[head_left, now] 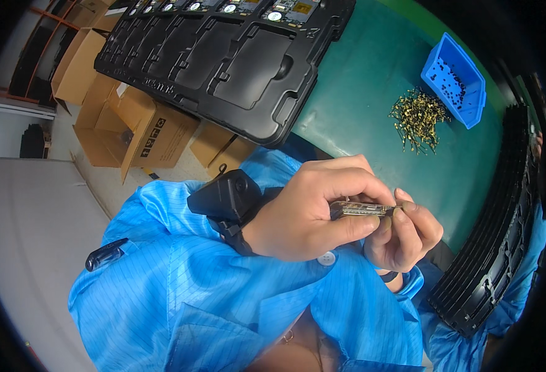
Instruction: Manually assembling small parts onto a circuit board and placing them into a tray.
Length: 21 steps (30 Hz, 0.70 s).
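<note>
My left hand (313, 208) is closed around a small, flat circuit board (363, 209), held edge-on between the thumb below and the fingers above. Its dark end lies against the palm. At the board's other end, my right hand (406, 232) pinches with thumb and fingertips. A tiny dark part (394, 211) shows there, too small to name, and the fingers hide most of it. Both hands are in front of my chest, near the edge of the green table (353, 118).
A black moulded tray (248, 74) has several circuit boards (288, 12) along its far side. On the table are a heap of thin black-and-yellow pieces (417, 119) and a blue bin (465, 108) holding small dark bits. Stacked black trays (490, 248) stand right; cardboard boxes (167, 139) lie left.
</note>
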Each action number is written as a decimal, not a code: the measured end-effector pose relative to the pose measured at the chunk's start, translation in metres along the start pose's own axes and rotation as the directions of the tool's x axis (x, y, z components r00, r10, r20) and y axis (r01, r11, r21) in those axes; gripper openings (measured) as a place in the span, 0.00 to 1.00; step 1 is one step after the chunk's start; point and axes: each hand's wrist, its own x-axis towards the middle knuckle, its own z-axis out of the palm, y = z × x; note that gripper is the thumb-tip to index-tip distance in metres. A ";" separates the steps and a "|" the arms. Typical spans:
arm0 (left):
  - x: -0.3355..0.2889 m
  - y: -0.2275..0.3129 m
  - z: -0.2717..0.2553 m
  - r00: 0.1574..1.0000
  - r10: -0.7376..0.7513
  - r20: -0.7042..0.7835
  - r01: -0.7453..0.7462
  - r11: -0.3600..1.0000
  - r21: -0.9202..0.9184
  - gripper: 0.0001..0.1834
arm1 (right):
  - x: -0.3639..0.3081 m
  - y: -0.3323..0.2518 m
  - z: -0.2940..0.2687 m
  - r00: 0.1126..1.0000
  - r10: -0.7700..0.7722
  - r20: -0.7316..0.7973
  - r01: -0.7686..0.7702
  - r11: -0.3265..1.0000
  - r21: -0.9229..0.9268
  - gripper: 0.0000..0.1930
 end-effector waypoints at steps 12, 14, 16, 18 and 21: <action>-0.005 -0.001 -0.001 0.992 -0.125 0.036 0.127 0.988 -0.089 0.11 | 0.000 -0.002 0.002 0.999 0.013 0.035 -0.013 1.000 -0.012 0.13; -0.004 -0.001 -0.001 0.988 -0.151 0.043 0.155 0.983 -0.098 0.11 | 0.001 -0.002 0.002 0.999 0.012 0.039 -0.012 1.000 -0.012 0.13; -0.004 -0.001 -0.002 0.981 -0.184 0.053 0.189 0.974 -0.124 0.11 | 0.000 -0.002 0.003 0.999 0.003 0.032 -0.002 1.000 -0.008 0.13; -0.005 -0.001 -0.002 0.977 -0.196 0.081 0.205 0.970 -0.127 0.11 | -0.001 -0.001 0.006 1.000 -0.022 0.012 0.022 1.000 0.001 0.13; -0.005 -0.002 -0.002 0.977 -0.188 0.102 0.198 0.975 -0.100 0.11 | 0.000 0.000 0.006 1.000 0.004 0.003 -0.004 1.000 0.030 0.14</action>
